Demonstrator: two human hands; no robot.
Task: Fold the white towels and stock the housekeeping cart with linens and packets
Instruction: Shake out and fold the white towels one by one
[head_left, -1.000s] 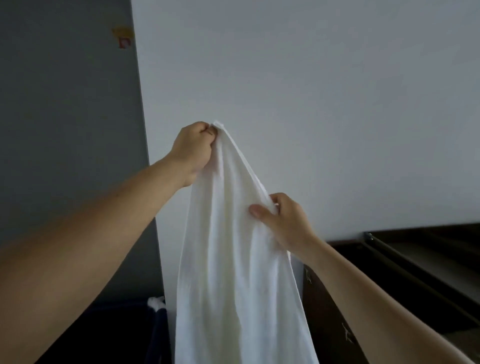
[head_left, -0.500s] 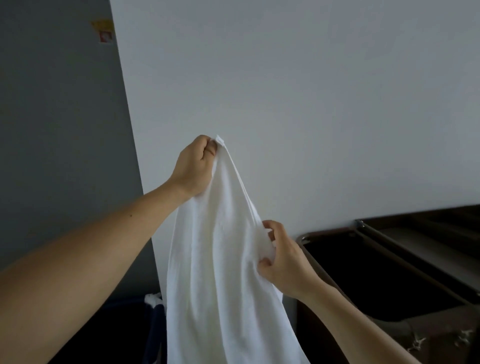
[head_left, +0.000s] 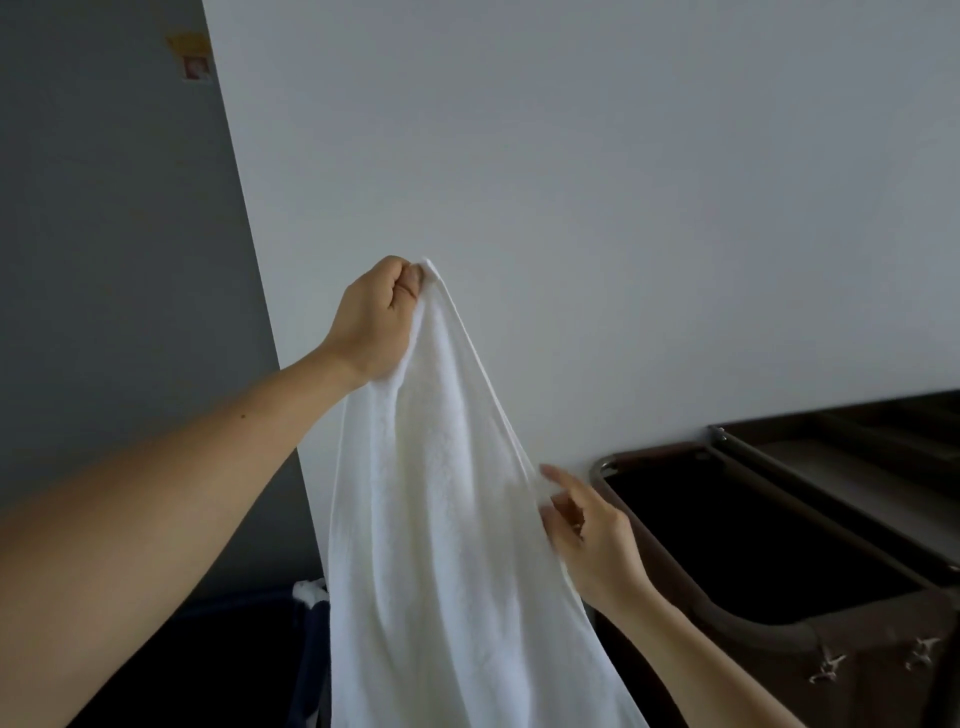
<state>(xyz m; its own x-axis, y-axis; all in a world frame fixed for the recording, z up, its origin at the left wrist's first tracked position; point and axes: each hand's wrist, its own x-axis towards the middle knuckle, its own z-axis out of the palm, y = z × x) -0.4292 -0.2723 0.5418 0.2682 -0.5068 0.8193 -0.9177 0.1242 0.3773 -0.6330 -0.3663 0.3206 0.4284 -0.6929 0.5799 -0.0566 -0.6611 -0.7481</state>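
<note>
White towel (head_left: 447, 519) is hanging in the air beside the cart (head_left: 652, 451), left hand (head_left: 371, 322) pinching its top corner high, right hand (head_left: 587, 540) lightly pinching the side edge, probably seeking the next corner.

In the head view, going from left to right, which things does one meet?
One meets: small yellow and red paper sticker → left hand → hanging white terry towel → right hand → dark brown fabric-sided housekeeping cart.

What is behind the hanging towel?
The white wall; at lower left a dark blue bin with a white cloth scrap peeks out. Whatever else the towel covers is hidden.
</note>
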